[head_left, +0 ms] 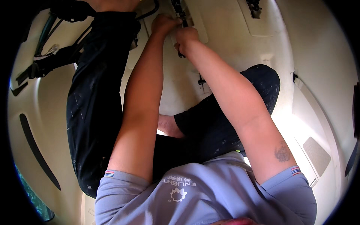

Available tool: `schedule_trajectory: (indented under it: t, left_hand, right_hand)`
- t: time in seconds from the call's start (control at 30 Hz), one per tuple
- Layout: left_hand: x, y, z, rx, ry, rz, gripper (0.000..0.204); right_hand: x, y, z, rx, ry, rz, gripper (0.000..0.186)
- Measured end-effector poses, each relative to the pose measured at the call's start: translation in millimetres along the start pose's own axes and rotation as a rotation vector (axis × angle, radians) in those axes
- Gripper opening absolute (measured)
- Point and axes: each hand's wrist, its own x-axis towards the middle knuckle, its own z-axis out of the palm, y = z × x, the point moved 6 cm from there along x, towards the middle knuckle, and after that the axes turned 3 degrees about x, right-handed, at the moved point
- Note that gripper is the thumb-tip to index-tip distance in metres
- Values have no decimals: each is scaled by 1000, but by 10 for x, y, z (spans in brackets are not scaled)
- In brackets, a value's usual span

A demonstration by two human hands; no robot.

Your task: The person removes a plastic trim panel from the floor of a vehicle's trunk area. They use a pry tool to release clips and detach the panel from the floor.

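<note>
nearest the camera, wearing a grey-blue short-sleeved shirt (217, 187) with a white print on the chest. at far left, a long dark slot (39, 152) in pale moulded panelling (52, 112); above it, a black jointed frame (56, 62), partly hidden by a raised left leg in black trousers (99, 75). farther right, reaching ahead with the left grip (165, 24), up against the edge of a black strip-like fitting (179, 10) at top centre; cannot tell how far open, with fingertips mostly out of sight. nearer the body, a bare foot (170, 125), tucked in. just beside the left grip and slightly lower, curling the fingers of the right grip (186, 36) at the near end of that fitting; cannot tell what lies inside. poking out below, a short dark end (181, 54), unclear whether joined to the fitting or separate. farther right, a small black clip (202, 80) in the panelling. at upper right, a recessed black part (255, 9); at far right, a grey textured patch (317, 152).
</note>
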Motion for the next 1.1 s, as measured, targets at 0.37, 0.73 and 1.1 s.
schedule_trajectory:
  t: [0.37,0.73,1.1]
  left_hand:
    - [-143,-143,468,-609,-371,-431,39]
    - [-27,-152,485,-382,-176,-412,42]
    - [-330,142,345,-227,-82,-241,43]
  right_hand:
    - [564,177,17,-284,-309,-36,12]
    - [160,13,-198,-163,-306,54,16]
    - [297,70,-407,-554,-206,-208,25]
